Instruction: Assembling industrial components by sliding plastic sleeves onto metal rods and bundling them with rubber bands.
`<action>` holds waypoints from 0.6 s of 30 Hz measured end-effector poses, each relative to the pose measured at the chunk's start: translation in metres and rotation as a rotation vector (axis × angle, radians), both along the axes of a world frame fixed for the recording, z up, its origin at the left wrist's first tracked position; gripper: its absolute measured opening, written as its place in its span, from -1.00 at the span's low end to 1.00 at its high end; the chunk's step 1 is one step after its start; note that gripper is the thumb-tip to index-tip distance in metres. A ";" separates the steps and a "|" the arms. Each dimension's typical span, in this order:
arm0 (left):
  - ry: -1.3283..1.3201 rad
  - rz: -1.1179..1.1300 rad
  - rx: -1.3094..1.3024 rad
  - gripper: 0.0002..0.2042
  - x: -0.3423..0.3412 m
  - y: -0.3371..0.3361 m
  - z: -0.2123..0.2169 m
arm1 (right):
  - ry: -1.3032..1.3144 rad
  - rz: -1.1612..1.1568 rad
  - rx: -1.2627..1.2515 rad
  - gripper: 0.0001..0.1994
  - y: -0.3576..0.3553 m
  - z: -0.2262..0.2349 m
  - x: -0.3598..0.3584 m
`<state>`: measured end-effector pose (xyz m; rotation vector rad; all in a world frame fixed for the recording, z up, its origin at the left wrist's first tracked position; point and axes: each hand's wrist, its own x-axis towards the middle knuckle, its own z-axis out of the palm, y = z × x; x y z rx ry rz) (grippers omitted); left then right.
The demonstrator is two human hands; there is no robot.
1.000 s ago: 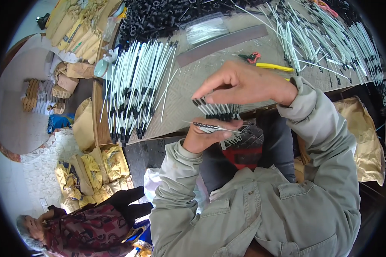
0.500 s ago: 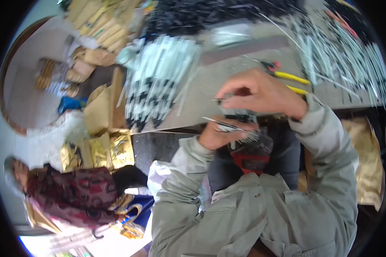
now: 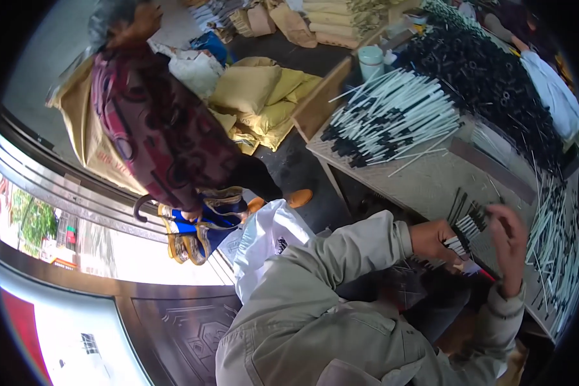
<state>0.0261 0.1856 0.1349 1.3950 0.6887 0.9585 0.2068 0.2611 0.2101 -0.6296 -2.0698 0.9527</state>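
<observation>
My left hand (image 3: pixel 436 242) is closed around a small bunch of white sticks (image 3: pixel 455 246) near the table's front edge. More short white sticks with dark ends (image 3: pixel 469 222) lie just beyond it. My right hand (image 3: pixel 509 244) is raised close by on the right, its fingers apart, with nothing visible in them. Farther left on the table rests a large pile of white sticks with black ends (image 3: pixel 399 119). Part of what lies below my left hand is hidden by the sleeves and the hand itself.
A heap of black tubular pieces (image 3: pixel 476 77) covers the far table. Loose white sticks (image 3: pixel 553 257) lie along the right, past a dark bar (image 3: pixel 492 170). A pale green canister (image 3: pixel 370 63) stands by a wooden board. A person (image 3: pixel 154 122) stands at left, near tan sacks (image 3: pixel 248 87).
The view has swung left, so the table now sits to the right and the standing person looms larger. My right hand has come away from above my left and opened.
</observation>
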 end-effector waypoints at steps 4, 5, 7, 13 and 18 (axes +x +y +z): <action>0.032 -0.038 0.084 -0.77 0.009 0.012 -0.005 | -0.143 -0.153 -0.324 -0.80 0.018 -0.043 0.064; 0.040 -0.059 0.053 -0.77 0.007 0.009 0.005 | -0.222 -0.140 0.001 -0.76 0.014 -0.051 0.060; 0.240 0.003 0.223 -0.78 -0.007 0.002 -0.003 | -0.423 -0.058 0.127 -0.63 -0.005 -0.055 0.045; 0.138 -0.006 0.086 -0.81 -0.011 0.011 0.007 | -0.391 0.206 0.239 -0.45 0.021 -0.072 0.011; 0.055 -0.119 0.096 -0.79 0.000 0.026 -0.004 | -0.492 0.269 0.439 -0.43 0.038 -0.082 0.009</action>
